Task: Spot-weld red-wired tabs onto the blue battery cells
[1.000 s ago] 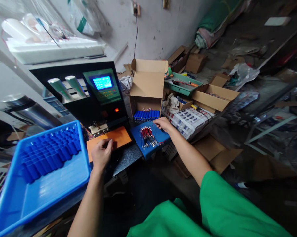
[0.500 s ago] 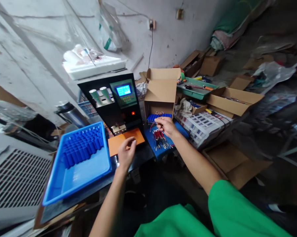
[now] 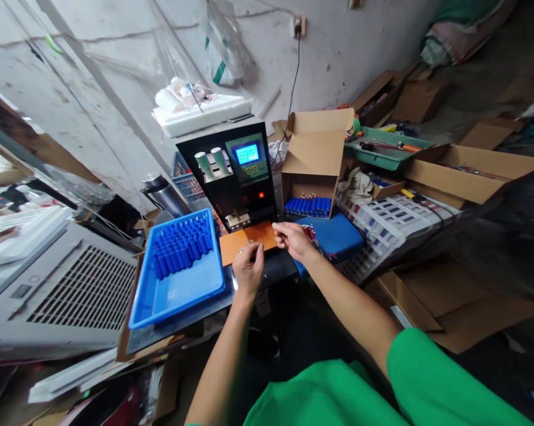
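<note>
Close Together by the Orange Board (image 3: 233, 247)

My left hand (image 3: 248, 269) curls at the near edge of the orange board, thumb and forefinger narrowed toward each other; I cannot tell whether anything sits between them. My right hand (image 3: 293, 241) is just beside it, at the board's right end, fingertips drawn into a tight pinch. A pale speck shows there, too small for me to name, so I cannot say whether I hold something.

Behind the board stands the black machine (image 3: 231, 198), its display (image 3: 248, 153) glowing blue and a red light (image 3: 261, 194) lit below. Just past my right hand, partly hidden by it, red wires (image 3: 310, 232) with pale ends lie on a blue surface (image 3: 342, 234). To my left, the blue tray (image 3: 182, 291) holds rows of blue cylinders (image 3: 182, 248) toward its far side. More cylinders (image 3: 308, 206) lie in the open cardboard box (image 3: 315, 148), right of the machine.
</note>
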`<state>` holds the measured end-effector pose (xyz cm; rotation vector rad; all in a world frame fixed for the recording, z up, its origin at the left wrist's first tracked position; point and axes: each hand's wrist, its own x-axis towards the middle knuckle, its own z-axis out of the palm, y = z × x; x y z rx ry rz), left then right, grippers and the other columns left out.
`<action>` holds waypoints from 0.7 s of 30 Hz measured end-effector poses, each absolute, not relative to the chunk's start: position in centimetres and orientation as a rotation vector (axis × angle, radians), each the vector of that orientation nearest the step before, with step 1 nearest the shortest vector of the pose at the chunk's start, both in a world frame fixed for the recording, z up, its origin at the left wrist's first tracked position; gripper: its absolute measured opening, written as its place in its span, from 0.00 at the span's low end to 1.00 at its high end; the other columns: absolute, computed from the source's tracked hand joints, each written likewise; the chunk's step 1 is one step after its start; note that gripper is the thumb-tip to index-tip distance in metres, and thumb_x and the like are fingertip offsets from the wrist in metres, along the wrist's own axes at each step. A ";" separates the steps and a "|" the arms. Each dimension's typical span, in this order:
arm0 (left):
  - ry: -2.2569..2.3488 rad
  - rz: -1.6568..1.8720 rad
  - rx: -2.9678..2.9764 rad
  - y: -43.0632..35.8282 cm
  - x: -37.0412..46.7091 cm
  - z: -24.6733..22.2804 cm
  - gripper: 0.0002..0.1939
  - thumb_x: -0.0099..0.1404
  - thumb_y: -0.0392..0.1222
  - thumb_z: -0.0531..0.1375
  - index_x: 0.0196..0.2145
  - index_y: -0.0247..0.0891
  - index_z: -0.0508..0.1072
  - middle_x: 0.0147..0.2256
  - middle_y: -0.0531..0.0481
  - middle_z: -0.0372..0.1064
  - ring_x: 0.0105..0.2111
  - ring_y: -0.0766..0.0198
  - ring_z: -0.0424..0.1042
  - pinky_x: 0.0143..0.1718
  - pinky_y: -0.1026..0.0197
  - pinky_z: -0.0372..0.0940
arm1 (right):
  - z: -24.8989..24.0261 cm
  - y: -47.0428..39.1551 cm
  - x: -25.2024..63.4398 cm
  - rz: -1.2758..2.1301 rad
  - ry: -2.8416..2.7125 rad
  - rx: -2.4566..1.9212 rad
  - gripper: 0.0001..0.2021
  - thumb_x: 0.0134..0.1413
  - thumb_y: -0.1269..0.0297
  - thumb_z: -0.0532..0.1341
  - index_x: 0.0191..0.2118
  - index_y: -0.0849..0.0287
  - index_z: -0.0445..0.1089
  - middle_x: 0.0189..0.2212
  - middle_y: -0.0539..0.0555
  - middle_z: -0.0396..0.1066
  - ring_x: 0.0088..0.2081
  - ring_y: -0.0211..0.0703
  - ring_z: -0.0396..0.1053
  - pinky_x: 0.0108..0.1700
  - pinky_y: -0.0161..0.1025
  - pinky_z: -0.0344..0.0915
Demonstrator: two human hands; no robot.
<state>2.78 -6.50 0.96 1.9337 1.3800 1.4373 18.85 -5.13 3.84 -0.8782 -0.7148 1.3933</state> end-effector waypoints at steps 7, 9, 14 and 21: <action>1.157 1.284 1.468 -6.2 0.8 1.1 0.16 0.60 0.55 0.66 0.29 0.37 0.75 0.26 0.51 0.72 0.28 0.65 0.69 0.34 0.61 0.65 | 1.9 -5.9 17.2 1.262 -1.166 -0.903 0.20 0.42 0.52 0.72 0.39 0.57 0.72 0.35 0.51 0.72 0.37 0.40 0.69 0.37 0.35 0.68; 1.141 1.206 1.443 -6.1 0.0 1.1 0.17 0.58 0.56 0.67 0.28 0.37 0.75 0.25 0.51 0.71 0.26 0.66 0.67 0.31 0.62 0.64 | 1.5 -6.0 16.7 1.255 -1.272 -0.895 0.17 0.45 0.52 0.70 0.37 0.58 0.73 0.33 0.51 0.72 0.35 0.40 0.69 0.39 0.36 0.67; 1.112 1.069 1.390 -6.5 -1.8 1.1 0.18 0.53 0.56 0.69 0.25 0.36 0.75 0.22 0.52 0.69 0.23 0.67 0.64 0.28 0.62 0.61 | 1.0 -6.5 15.8 1.266 -1.393 -0.893 0.14 0.48 0.51 0.69 0.30 0.59 0.74 0.26 0.49 0.71 0.30 0.39 0.67 0.37 0.37 0.65; 1.115 0.980 1.416 -7.4 -3.8 0.7 0.18 0.56 0.56 0.68 0.28 0.35 0.77 0.23 0.50 0.72 0.23 0.66 0.67 0.29 0.62 0.64 | -0.1 -6.7 14.9 1.270 -1.388 -0.898 0.13 0.48 0.51 0.69 0.28 0.57 0.75 0.25 0.51 0.73 0.28 0.41 0.68 0.35 0.39 0.66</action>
